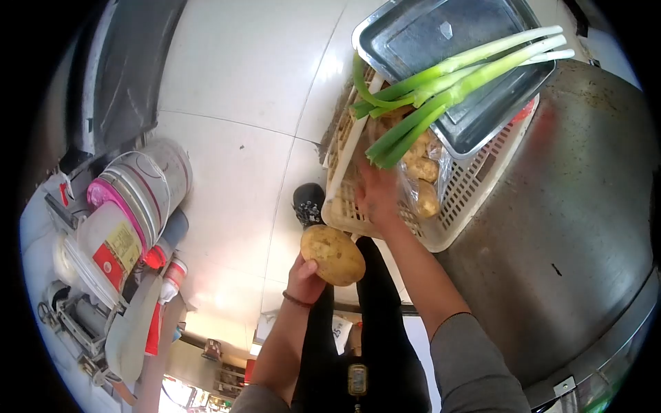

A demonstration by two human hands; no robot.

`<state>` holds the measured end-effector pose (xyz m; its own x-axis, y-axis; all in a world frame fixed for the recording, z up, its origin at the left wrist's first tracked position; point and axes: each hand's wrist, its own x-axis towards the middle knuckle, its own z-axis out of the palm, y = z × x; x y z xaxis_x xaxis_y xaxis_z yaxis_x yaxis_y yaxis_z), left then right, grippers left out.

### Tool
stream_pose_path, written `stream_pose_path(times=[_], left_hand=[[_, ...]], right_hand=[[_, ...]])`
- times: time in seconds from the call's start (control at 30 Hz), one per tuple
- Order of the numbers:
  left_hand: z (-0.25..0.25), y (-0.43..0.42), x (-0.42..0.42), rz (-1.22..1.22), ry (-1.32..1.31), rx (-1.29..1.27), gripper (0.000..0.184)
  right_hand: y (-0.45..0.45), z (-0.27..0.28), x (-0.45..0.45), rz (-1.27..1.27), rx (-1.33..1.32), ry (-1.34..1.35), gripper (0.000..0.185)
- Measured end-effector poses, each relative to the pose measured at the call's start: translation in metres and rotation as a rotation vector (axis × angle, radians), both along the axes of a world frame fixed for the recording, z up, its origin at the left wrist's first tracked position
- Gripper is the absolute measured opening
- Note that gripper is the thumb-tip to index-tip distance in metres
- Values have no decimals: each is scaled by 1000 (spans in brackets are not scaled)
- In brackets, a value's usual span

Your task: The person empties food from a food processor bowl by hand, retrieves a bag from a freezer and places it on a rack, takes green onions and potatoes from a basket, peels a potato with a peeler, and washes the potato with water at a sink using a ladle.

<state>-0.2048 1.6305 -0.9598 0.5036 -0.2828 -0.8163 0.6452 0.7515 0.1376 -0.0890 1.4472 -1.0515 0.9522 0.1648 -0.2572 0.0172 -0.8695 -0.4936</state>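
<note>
A large potato (333, 255) rests in my left hand (304, 281), whose fingers are wrapped around it, just off the near corner of a cream plastic basket (348, 219). Inside that basket is my right hand (377, 189), blurred, its fingertips partly hidden under green onion leaves. Beside it, several potatoes (427, 198) lie in a clear plastic bag (443, 165). A metal tray (403, 51) sits across the basket's far end. Long green onions (463, 79) lie over the tray, their green ends hanging above the potatoes.
A metal surface (551, 227) borders the basket on the right. To the left stand a white bucket (162, 175), a labelled tub (113, 244) and a cleaver-like blade (134, 330). Pale floor tiles (227, 179) lie between. My shoe (309, 203) is beside the basket.
</note>
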Motion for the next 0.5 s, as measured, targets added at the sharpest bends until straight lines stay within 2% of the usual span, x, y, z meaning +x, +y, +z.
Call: stream_pose_path(times=[0.03, 0.07, 0.13, 0.17, 0.2, 0.23, 0.27, 0.33, 0.47, 0.5], left_hand=[[3, 2, -3, -24, 1, 46, 73], [6, 3, -5, -48, 3, 92, 73], [9, 5, -10, 86, 73, -38, 77], [11, 4, -9, 84, 75, -45, 77], [13, 3, -6, 105, 76, -57, 80], [12, 1, -4, 126, 71, -68, 82], [9, -1, -4, 125, 61, -72, 82], [5, -9, -5, 153, 41, -53, 85], [1, -18, -2, 132, -1, -79, 84], [1, -19, -5, 132, 16, -81, 83]], right_hand=[[-1, -2, 13, -421, 342, 140, 36], [-2, -5, 26, -884, 720, 121, 35], [-37, -62, 33, -1263, 992, -42, 31], [-65, -107, 15, -916, 473, -185, 30], [-67, -99, 25, -917, 467, -191, 30], [-69, -85, 43, -1226, 563, 65, 30], [-72, -85, 52, -1343, 628, 143, 31], [-89, -113, 55, -1487, 865, 190, 35], [-133, -188, 53, -1676, 1537, 283, 46], [-131, -181, 59, -1689, 1484, 304, 44]])
